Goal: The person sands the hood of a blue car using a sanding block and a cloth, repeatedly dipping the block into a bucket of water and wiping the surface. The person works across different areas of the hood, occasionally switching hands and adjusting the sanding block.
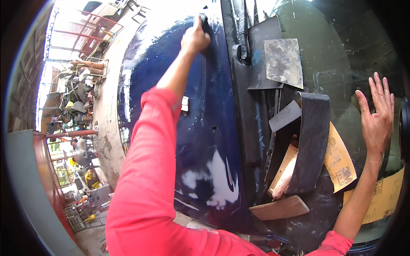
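My left hand [195, 40] reaches to the far part of a dark blue car hood [205, 94], its index finger stretched out and the other fingers curled. Something dark shows beside those fingers; I cannot make out whether it is a held piece or a shadow. My right hand [378, 115] rests open on the windshield [324, 47], fingers stretched, nothing in it. Nearest to it lies a tan-backed sandpaper sheet [339, 158], with another sandpaper sheet [384, 196] under my forearm. A long dark abrasive strip [314, 141] bends over beside them.
A wooden block [282, 208], a wood-handled tool [284, 175] and grey sheets [283, 63] lie by the wiper [243, 47]. A small white piece [185, 104] sits on the hood, which has pale patches [220, 179]. Piled parts [79, 98] and people [87, 166] appear at left.
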Demonstrator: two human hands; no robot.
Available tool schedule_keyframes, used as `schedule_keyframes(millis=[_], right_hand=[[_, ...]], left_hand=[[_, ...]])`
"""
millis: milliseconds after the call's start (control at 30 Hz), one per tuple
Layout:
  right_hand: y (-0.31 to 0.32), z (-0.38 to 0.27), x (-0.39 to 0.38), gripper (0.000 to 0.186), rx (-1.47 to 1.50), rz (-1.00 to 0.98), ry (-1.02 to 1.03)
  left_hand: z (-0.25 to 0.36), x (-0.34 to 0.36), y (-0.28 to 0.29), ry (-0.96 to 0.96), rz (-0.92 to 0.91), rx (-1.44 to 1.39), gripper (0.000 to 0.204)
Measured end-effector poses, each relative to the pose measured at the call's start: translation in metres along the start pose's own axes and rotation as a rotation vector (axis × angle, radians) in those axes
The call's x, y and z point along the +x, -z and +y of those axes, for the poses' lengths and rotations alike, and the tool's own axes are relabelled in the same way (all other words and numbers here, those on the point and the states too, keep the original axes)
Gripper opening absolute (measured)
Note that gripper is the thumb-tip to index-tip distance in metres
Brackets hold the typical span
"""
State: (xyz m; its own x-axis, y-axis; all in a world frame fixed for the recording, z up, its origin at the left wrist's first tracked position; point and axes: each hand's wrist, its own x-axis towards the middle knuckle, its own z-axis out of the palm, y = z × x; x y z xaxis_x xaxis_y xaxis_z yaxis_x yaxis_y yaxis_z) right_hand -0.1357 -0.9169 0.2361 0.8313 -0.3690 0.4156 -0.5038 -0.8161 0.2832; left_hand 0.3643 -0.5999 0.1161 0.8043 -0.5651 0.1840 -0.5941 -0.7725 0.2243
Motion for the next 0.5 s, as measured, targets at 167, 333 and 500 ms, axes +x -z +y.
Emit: schedule_keyframes(millis=[167, 333, 500], right_hand=[[0.000, 0.000, -0.001, 0.055, 0.051, -0.002, -0.053], [-0.002, 0.002, -0.001, 0.056, 0.000, 0.000, -0.015], [0.002, 0.002, 0.000, 0.056, -0.024, -0.004, 0.003]], left_hand=[[0.007, -0.199, 0.044, -0.126, -0.157, -0.109, 0.105], [-0.014, -0.037, 0.010, -0.216, -0.028, 0.080, 0.096], [-0.007, 0.016, 0.006, -0.136, -0.099, 0.181, 0.089]])
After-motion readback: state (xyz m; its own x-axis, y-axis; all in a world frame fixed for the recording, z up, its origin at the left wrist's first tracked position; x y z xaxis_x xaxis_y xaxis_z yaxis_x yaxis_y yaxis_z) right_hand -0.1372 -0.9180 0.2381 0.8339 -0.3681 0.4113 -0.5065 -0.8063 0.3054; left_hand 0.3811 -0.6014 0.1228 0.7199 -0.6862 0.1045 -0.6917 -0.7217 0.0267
